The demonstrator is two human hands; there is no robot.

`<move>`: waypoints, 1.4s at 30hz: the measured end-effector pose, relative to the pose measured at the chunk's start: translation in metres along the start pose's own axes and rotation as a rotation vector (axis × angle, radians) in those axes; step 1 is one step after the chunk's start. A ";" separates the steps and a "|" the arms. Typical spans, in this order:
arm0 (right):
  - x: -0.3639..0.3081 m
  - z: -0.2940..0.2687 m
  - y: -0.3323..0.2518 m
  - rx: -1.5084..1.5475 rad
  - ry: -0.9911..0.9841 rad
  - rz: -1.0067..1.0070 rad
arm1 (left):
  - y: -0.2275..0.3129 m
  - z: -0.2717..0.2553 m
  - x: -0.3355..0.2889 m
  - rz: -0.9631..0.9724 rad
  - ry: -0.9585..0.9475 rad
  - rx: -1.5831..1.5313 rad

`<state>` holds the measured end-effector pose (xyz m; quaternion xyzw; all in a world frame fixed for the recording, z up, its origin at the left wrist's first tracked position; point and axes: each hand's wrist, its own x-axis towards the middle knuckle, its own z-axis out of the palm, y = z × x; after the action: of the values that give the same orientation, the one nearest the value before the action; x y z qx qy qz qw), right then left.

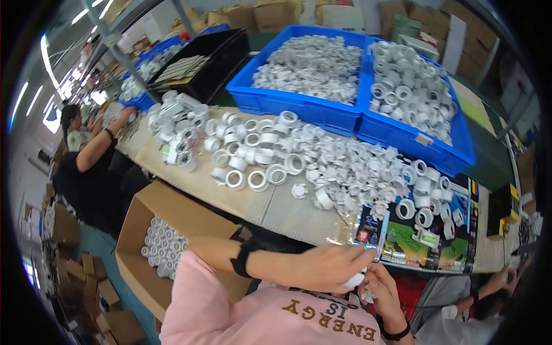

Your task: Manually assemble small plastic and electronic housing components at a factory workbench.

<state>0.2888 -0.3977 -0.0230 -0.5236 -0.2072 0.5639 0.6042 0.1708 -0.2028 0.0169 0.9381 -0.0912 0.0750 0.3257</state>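
Close to my body, at the table's front edge, my two hands meet. My left hand (322, 268), with a black band on its wrist, is closed over a white plastic part (353, 280) that is mostly covered by the fingers. Just to its right, my right hand (384, 290) is curled round a small white plastic piece (368, 295); its exact shape is hidden. Beyond them lie a heap of small white plastic pieces (351, 167) and, further left, several loose white rings (257, 180). More white rings (424, 217) rest on a printed colourful sheet (402, 253) to the right.
Two blue bins (293, 105) full of white parts stand at the back. A black crate (230, 49) is left of them. On my left, a cardboard box (178, 204) holds white parts. One person (95, 172) works at far left; another person's hand (506, 279) shows at right.
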 end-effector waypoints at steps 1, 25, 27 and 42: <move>-0.002 0.005 -0.003 -0.040 0.025 -0.032 | 0.000 0.017 0.007 0.050 -0.009 -0.029; -0.028 -0.289 -0.005 0.366 1.129 -0.604 | -0.081 0.123 0.042 -0.124 0.409 -0.380; -0.023 -0.293 0.001 0.363 1.150 -0.568 | -0.078 0.120 0.042 -0.147 0.394 -0.355; -0.073 -0.114 0.210 0.907 0.930 -0.148 | -0.081 0.123 0.035 -0.122 0.402 -0.350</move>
<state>0.2669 -0.5479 -0.2220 -0.3905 0.2989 0.2669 0.8288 0.2329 -0.2210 -0.1200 0.8374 0.0205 0.2232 0.4986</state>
